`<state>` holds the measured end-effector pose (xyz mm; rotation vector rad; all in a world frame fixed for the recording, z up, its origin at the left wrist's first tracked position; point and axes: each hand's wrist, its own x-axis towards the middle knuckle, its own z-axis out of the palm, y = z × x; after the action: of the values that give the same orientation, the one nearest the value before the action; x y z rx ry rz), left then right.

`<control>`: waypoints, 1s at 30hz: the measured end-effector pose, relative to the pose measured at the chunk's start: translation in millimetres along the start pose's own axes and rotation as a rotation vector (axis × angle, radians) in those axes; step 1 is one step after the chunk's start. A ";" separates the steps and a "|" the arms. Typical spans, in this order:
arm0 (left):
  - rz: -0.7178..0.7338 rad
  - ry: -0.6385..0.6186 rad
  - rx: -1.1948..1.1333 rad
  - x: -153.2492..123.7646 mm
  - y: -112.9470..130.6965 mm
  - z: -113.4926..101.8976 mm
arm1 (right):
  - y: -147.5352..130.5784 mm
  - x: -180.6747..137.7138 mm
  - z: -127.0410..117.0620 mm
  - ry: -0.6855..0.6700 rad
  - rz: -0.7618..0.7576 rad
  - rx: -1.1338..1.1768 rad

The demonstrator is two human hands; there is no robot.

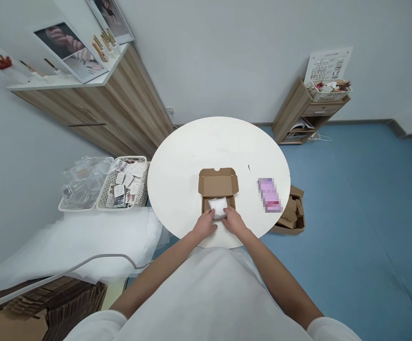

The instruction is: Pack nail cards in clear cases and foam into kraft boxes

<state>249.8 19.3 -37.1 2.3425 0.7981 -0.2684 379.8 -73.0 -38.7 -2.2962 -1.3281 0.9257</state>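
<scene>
A small brown cardboard box (pixel 218 183) lies open on the round white table (pixel 191 161), its lid flap folded back away from me. Inside it sits a white wrapped packet (pixel 217 205). My left hand (pixel 205 225) grips the packet's left side with curled fingers at the box's near edge. My right hand (pixel 233 221) presses on the packet's right side, fingers closed over it. A pink, blurred flat object (pixel 270 194) lies on the table to the right of the box.
Two white baskets (pixel 102 184) with clear bags and small cards stand at the left on a white-covered surface (pixel 77 246). Flat cardboard boxes (pixel 291 213) lie on the blue floor by the table's right. A wooden cabinet (pixel 120 109) and a small shelf unit (pixel 305 113) stand against the wall.
</scene>
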 end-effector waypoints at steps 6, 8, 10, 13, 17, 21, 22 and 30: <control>0.013 0.118 -0.031 4.9 3.7 -1.8 | 2.5 -0.2 4.6 0.134 -0.115 0.009; 0.039 0.134 -0.029 6.2 3.7 -2.4 | 2.3 0.3 6.3 0.158 -0.144 0.025; 0.051 0.142 -0.029 7.2 3.4 -2.6 | 1.6 1.1 8.0 0.169 -0.156 0.042; 0.052 0.139 -0.016 7.3 2.8 -3.6 | 0.4 2.3 9.8 0.177 -0.154 0.025; 0.093 0.142 -0.013 2.5 3.0 -6.8 | 1.6 0.8 8.1 0.191 -0.188 0.005; 0.138 0.224 -0.082 -3.0 3.3 -13.6 | 5.6 -4.2 1.2 0.244 -0.251 0.069; 0.140 0.252 -0.109 -3.2 2.9 -16.5 | 6.7 -5.0 -2.0 0.261 -0.264 0.095; -0.195 0.515 -0.405 30.9 -18.7 -61.0 | 32.7 27.8 -63.7 0.433 -0.032 0.340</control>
<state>262.2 84.1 -11.0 1.9622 1.2000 0.4018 453.9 -63.4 -20.8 -2.0498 -0.9406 0.5470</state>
